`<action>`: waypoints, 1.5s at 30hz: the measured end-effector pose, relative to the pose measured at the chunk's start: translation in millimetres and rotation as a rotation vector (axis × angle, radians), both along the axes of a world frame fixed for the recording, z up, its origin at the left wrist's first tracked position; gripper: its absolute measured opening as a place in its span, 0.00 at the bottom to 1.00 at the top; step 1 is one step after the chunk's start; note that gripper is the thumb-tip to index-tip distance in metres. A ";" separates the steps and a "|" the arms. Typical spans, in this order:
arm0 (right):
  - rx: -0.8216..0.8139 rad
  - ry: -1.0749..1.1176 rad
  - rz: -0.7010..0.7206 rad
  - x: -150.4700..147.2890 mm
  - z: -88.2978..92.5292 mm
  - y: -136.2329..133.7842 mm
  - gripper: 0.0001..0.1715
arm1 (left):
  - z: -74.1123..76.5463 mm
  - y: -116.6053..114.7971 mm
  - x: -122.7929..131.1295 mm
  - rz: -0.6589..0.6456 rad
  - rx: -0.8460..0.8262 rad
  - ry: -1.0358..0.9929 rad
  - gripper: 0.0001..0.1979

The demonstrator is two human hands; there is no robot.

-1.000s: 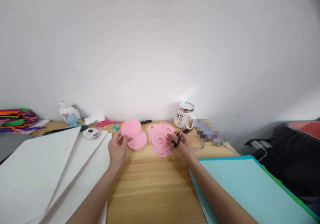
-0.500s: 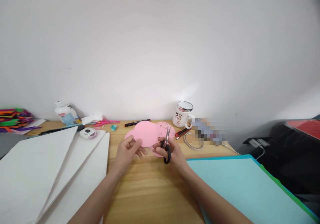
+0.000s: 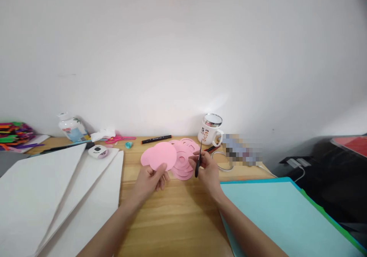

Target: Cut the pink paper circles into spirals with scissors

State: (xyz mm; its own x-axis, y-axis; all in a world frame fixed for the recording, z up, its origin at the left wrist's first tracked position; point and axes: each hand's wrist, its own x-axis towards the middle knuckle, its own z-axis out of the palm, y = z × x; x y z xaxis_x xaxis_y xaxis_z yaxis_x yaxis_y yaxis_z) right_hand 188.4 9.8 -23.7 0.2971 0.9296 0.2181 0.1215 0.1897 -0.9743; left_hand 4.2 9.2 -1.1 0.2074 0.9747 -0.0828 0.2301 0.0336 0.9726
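Between the thumb and fingers of my left hand is a round pink paper piece, held by its lower edge. My right hand is closed on a pair of black-handled scissors, blades pointing up and away from me; whether the blades are apart cannot be made out. Several cut pink paper pieces, some with curved slits and openings, lie on the table between and behind my hands. Another rounded pink piece shows behind the left edge of the held one.
White boards lie on the left, a light blue sheet on the right. Along the wall are a white mug, a black marker, pink scissors and a white bottle. A ring-shaped band rests near the mug.
My right hand has moved right with the scissors, away from the held paper, and turned them edge-on. My left hand and the pink piece have shifted slightly; more cut pieces show on the table.
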 end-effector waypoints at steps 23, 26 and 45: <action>-0.068 -0.738 -0.188 7.5 -28.8 20.5 0.14 | -1.9 2.3 -0.3 0.059 -0.022 -0.039 0.21; -0.001 -0.607 -0.154 7.3 -24.8 18.3 0.11 | -2.8 2.7 -0.7 0.063 -0.016 -0.044 0.21; -0.020 -0.002 -0.071 18.0 -22.3 24.3 0.18 | -8.2 7.5 -5.4 0.051 0.003 -0.039 0.22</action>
